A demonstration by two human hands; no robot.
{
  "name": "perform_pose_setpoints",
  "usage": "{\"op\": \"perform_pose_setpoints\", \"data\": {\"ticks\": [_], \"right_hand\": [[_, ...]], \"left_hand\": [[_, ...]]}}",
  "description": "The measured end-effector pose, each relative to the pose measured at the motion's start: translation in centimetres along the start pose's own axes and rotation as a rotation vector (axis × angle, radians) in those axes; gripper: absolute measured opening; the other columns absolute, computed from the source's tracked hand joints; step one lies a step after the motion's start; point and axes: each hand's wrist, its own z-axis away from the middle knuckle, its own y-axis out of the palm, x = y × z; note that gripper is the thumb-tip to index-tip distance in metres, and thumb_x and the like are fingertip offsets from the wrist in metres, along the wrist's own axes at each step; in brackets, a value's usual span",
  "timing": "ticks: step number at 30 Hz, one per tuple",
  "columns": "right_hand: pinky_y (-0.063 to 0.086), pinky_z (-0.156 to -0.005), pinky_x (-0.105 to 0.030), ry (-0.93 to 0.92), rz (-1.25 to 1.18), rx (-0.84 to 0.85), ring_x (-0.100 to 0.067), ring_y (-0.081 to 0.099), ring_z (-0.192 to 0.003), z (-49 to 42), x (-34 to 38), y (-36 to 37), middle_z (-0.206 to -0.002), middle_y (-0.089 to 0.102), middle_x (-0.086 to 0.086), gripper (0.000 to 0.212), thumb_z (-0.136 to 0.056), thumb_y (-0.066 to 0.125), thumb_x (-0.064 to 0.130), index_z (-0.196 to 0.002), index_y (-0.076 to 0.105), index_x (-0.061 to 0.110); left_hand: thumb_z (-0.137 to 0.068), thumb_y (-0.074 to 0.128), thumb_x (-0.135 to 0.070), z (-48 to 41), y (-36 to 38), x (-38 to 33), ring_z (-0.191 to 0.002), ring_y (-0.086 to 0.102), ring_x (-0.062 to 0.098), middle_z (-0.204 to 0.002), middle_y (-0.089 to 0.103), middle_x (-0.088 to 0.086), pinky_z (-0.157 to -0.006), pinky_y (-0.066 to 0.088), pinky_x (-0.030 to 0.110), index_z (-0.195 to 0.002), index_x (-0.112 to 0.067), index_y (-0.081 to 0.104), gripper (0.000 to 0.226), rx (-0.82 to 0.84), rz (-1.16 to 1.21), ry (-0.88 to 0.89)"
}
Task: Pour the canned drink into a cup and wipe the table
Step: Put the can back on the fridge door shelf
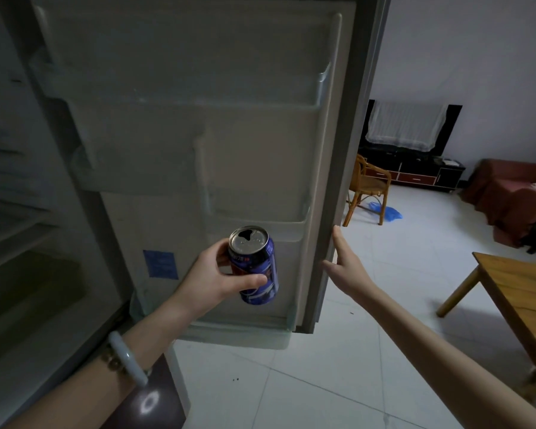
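A blue drink can point(256, 267) with an opened silver top is held upright in my left hand point(217, 274), in front of the inside of an open fridge door point(198, 144). My right hand point(344, 267) is stretched out flat with fingers apart, its fingertips touching the door's outer edge point(331, 230). It holds nothing. A wooden table point(526, 292) stands low at the right; only its corner and two legs show. No cup or cloth is in view.
The dark fridge interior with shelves point(19, 236) fills the left. Beyond the door lie a white tiled floor point(369, 351), a rattan chair point(367, 187), a blue bag point(384, 210), a black TV stand point(415, 171) and a red-brown sofa point(514, 193).
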Motion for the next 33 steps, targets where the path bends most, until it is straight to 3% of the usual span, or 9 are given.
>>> {"op": "perform_pose_setpoints", "data": {"ticks": [10, 18, 22, 27, 33], "right_hand": [[0.023, -0.113, -0.041, 0.019, -0.048, 0.028, -0.020, 0.011, -0.145, -8.3, -1.6, -0.1, -0.159, 0.003, 0.003, 0.080, -0.090, 0.052, 0.004, -0.150, 0.004, 0.025], [0.027, -0.113, -0.051, -0.065, -0.122, 0.133, -0.018, 0.014, -0.144, -14.8, -3.8, -0.3, -0.158, 0.008, 0.006, 0.087, -0.082, 0.054, 0.006, -0.149, 0.005, 0.032], [0.031, -0.111, -0.050, -0.101, -0.124, 0.164, -0.019, 0.015, -0.144, -17.4, -4.1, -0.5, -0.158, 0.008, 0.003, 0.086, -0.083, 0.054, 0.004, -0.150, 0.005, 0.026], [0.016, -0.118, -0.042, -0.150, -0.109, 0.224, -0.017, 0.007, -0.145, -20.1, -4.6, -0.6, -0.158, 0.005, -0.003, 0.086, -0.083, 0.053, 0.001, -0.150, 0.001, 0.017], [0.014, -0.118, -0.038, -0.184, -0.130, 0.262, -0.016, 0.007, -0.145, -22.4, -4.8, -0.2, -0.158, 0.003, -0.004, 0.088, -0.083, 0.054, -0.001, -0.150, -0.002, 0.014]], "left_hand": [[-0.043, 0.086, -0.033, -6.1, 0.8, 0.3, -0.095, 0.067, 0.010, -0.101, 0.073, -0.005, -0.078, 0.049, 0.016, -0.107, -0.016, 0.064, 0.069, -0.033, 0.024, 0.013], [-0.042, 0.085, -0.038, -9.7, 2.6, 1.1, -0.093, 0.066, 0.006, -0.097, 0.073, -0.008, -0.079, 0.048, 0.018, -0.102, -0.019, 0.065, 0.066, -0.154, -0.014, -0.030], [-0.041, 0.084, -0.038, -11.0, 3.9, 1.3, -0.086, 0.065, 0.001, -0.092, 0.073, -0.013, -0.073, 0.046, 0.012, -0.098, -0.019, 0.065, 0.063, -0.227, -0.008, -0.054], [-0.042, 0.085, -0.038, -12.1, 5.0, 1.6, -0.086, 0.066, 0.003, -0.093, 0.073, -0.010, -0.073, 0.048, 0.014, -0.099, -0.020, 0.065, 0.063, -0.309, -0.001, -0.095], [-0.043, 0.085, -0.035, -12.8, 5.7, 2.4, -0.085, 0.067, 0.007, -0.092, 0.073, -0.002, -0.071, 0.048, 0.016, -0.100, -0.015, 0.065, 0.064, -0.418, 0.035, -0.151]]}}
